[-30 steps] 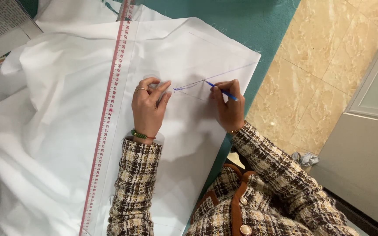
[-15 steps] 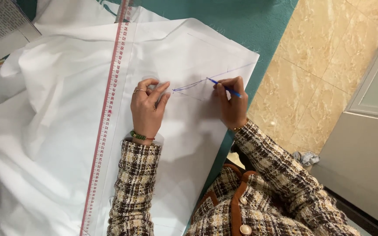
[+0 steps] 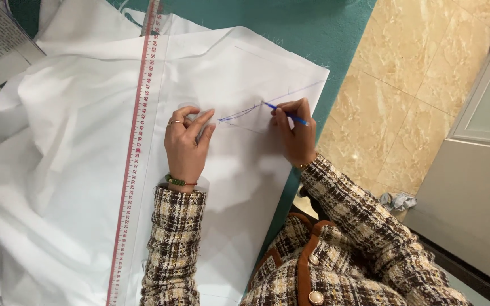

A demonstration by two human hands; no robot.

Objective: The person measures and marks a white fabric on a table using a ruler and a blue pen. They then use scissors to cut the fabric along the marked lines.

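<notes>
At frame centre, the left hand [image 3: 185,144] is lying open, fingers spread flat on the white cloth [image 3: 75,170] beside the ruler [image 3: 134,164]. Right of it, the right hand [image 3: 296,136] is pinching a blue pen [image 3: 284,114], its tip touching the cloth.

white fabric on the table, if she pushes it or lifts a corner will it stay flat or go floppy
The white fabric looks thin and limp: it bunches in soft folds at its left side, so it would probably droop when lifted. A push would likely wrinkle it; the left hand presses it flat while the right hand draws with a blue pen.
</notes>
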